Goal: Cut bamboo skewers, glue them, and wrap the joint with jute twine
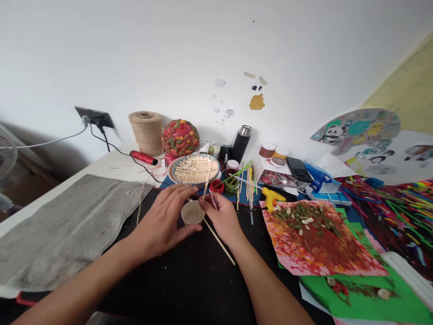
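A small pale cup with greyish-brown content stands on the black mat in front of me. My left hand curves round its left side, thumb along the front and fingers behind the rim. Between the fingertips of my right hand is a thin wooden stick; it leans upright, its lower end at the cup's right rim. A narrow pinkish thing beside those fingers is too small to make out. Another wooden stick lies on the mat, running from the cup toward my right forearm.
Behind the cup are a woven basket, paint jars, loose sticks and a black flask. Twine and a pebbled ball stand by the wall. Grey cloth lies left; a yellow glue gun and painted paper lie right.
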Demonstrator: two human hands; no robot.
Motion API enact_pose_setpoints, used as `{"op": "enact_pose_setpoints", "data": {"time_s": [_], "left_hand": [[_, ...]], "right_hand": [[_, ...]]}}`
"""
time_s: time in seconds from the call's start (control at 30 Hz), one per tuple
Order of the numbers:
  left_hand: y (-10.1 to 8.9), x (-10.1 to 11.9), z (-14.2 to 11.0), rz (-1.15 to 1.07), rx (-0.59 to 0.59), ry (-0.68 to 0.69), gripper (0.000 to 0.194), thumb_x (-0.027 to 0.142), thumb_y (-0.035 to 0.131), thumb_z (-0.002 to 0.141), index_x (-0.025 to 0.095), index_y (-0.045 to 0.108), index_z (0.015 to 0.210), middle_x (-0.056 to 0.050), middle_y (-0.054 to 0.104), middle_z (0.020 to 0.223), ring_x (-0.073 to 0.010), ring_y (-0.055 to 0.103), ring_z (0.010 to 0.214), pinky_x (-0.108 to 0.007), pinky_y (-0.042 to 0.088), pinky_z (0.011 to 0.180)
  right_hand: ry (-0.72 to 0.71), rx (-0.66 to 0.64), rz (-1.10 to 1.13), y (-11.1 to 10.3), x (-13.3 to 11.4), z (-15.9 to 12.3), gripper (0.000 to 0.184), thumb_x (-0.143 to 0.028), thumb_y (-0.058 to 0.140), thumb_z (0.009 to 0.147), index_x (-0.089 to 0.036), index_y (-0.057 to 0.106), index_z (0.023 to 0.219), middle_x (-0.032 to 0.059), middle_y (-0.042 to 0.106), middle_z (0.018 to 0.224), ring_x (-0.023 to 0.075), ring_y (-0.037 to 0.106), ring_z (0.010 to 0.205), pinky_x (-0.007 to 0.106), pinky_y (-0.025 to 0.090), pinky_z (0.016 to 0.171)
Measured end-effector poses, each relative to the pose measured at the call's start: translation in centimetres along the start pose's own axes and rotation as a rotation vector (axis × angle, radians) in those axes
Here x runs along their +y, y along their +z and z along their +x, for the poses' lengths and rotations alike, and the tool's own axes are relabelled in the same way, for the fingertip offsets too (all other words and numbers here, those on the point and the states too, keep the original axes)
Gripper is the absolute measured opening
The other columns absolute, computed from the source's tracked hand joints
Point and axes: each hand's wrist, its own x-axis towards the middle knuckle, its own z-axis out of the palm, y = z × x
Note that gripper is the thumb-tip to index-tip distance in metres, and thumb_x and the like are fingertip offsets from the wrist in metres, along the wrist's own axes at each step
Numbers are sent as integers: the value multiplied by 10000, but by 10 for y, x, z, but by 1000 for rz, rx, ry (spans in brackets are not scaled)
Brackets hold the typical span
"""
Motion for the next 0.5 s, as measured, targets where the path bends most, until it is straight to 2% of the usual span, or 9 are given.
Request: {"op": "enact_pose_setpoints", "data": {"time_s": [0.1, 0.2, 0.33, 0.5], "left_hand": [[26, -5, -16, -24, -93, -69, 868, 534, 772, 908, 205, 336, 1581, -189, 615, 1474, -389, 558, 1384, -609, 480, 1149], [40, -7, -22, -44, -96, -137, 758, 425, 720, 963, 219, 340, 1586, -178, 600, 1494, -366, 576, 1375, -593, 480, 1154], [44, -6, -22, -88, -104, -183, 679, 370, 685, 987, 220, 358, 1562, -173, 603, 1470, -338, 592, 1353, -572, 486, 1153], [47, -6, -25, -110, -77, -244, 739, 379, 731, 957, 248, 348, 1576, -169, 605, 1454, -353, 596, 1339, -597, 490, 1140]], "right_hand": [[-17, -4, -12, 1, 2, -1, 236, -425, 749, 856, -197, 707, 900, 25, 718, 865, 211, 655, 832, 328, 510, 802], [-20, 0, -23, 1, 3, -2, 257, -437, 751, 857, -191, 719, 923, 38, 731, 881, 218, 662, 836, 335, 521, 799], [-27, 17, -35, 1, 2, -3, 257, -437, 751, 860, -194, 728, 940, 46, 749, 915, 229, 683, 869, 342, 537, 816], [-10, 58, -19, 0, 5, -1, 284, -449, 765, 857, -196, 746, 983, 62, 771, 966, 246, 707, 920, 352, 546, 843]]}}
